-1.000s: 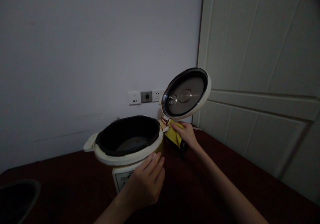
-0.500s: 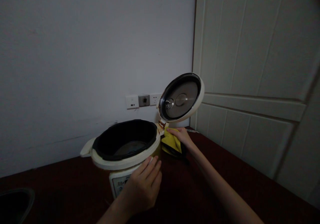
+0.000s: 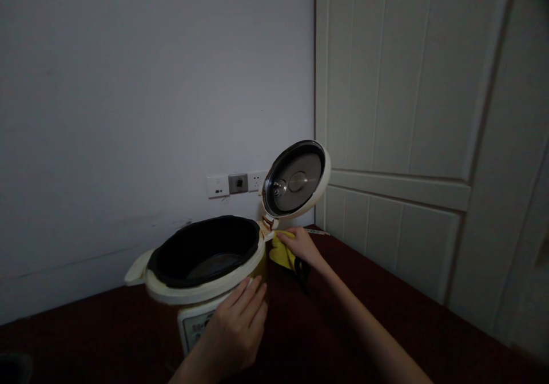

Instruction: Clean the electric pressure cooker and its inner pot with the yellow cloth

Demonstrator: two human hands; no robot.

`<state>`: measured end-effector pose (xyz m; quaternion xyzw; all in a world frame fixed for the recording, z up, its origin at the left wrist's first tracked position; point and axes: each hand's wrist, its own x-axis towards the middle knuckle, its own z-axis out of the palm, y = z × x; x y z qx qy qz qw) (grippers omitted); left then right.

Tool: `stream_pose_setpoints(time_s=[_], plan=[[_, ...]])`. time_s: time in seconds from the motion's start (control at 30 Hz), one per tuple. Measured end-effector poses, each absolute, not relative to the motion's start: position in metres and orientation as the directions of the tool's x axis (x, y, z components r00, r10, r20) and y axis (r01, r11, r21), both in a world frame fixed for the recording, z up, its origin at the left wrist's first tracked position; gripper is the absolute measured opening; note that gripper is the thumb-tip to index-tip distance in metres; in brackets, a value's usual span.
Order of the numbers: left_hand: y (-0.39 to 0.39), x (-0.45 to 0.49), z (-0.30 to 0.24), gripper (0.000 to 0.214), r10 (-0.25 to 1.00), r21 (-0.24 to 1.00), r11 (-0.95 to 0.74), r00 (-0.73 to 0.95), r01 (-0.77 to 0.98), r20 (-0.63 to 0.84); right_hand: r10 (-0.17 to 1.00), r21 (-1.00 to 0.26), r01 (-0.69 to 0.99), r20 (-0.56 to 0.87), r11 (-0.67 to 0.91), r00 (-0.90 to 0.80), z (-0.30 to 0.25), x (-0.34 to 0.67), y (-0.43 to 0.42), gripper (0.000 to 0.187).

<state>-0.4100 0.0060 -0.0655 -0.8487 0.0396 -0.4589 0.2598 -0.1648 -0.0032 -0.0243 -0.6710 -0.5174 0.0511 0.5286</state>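
An electric pressure cooker (image 3: 206,291) with a cream rim stands in front of me, its black inner pot (image 3: 171,261) showing. Its round lid (image 3: 298,181) is hinged up at the right, metal inside facing me. My left hand (image 3: 240,324) lies against the cooker's front right side below the rim, fingers extended side by side and its thumb hidden. At the hinge (image 3: 268,226), my right hand (image 3: 302,245) pinches a yellow cloth (image 3: 281,253) with a dark part hanging below. The cloth touches or nearly touches the hinge base.
Wall sockets (image 3: 238,183) are behind the cooker. A pale panelled door or cabinet (image 3: 394,189) rises on the right. The dark red tabletop (image 3: 107,327) bears a thin pale strip (image 3: 317,232) near the corner. A dark round rim (image 3: 17,364) shows at lower left.
The view has shifted, so the cooker, lid and sockets sit lower and further left. My right hand stays by the hinge with the cloth, and my left hand remains against the cooker.
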Motion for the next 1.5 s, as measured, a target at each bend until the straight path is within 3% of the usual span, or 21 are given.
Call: stream_pose_setpoints(time_s=[0.17, 0.3, 0.53, 0.77, 1.13, 1.33, 1.43, 1.5], plan=[[0.002, -0.411, -0.058, 0.024, -0.316, -0.462, -0.876, 0.559, 0.138, 0.767, 0.703, -0.696, 0.718, 0.518, 0.016, 0.487, -0.032, -0.157, -0.012, 0.032], [-0.002, -0.413, -0.049, 0.025, -0.355, -0.482, -0.87, 0.55, 0.101, 0.756, 0.721, -0.721, 0.691, 0.502, 0.045, 0.477, -0.05, -0.159, -0.006, 0.033], [-0.009, -0.422, -0.037, 0.025, -0.345, -0.491, -0.867, 0.605, 0.087, 0.717, 0.784, -0.89, 0.432, 0.369, 0.144, 0.5, -0.089, -0.189, 0.022, 0.044], [-0.005, -0.434, -0.022, 0.026, -0.311, -0.45, -0.892, 0.664, 0.042, 0.68, 0.866, -0.984, 0.15, 0.16, 0.1, 0.474, -0.134, -0.214, 0.016, 0.057], [0.0, -0.437, -0.019, 0.023, -0.286, -0.381, -0.924, 0.677, -0.008, 0.679, 0.84, -0.964, -0.045, 0.205, 0.262, 0.502, -0.087, -0.257, -0.018, 0.06], [-0.002, -0.438, -0.017, 0.024, -0.273, -0.381, -0.925, 0.706, -0.005, 0.653, 0.854, -0.986, -0.066, 0.098, 0.153, 0.511, -0.12, -0.26, -0.017, 0.07], [-0.007, -0.439, -0.017, 0.026, -0.245, -0.381, -0.924, 0.739, 0.017, 0.627, 0.84, -0.981, 0.006, 0.167, 0.192, 0.516, -0.111, -0.27, -0.028, 0.066], [-0.012, -0.44, -0.017, 0.026, -0.208, -0.374, -0.926, 0.772, 0.042, 0.601, 0.812, -0.955, 0.117, 0.295, 0.274, 0.504, -0.092, -0.277, -0.037, 0.061]])
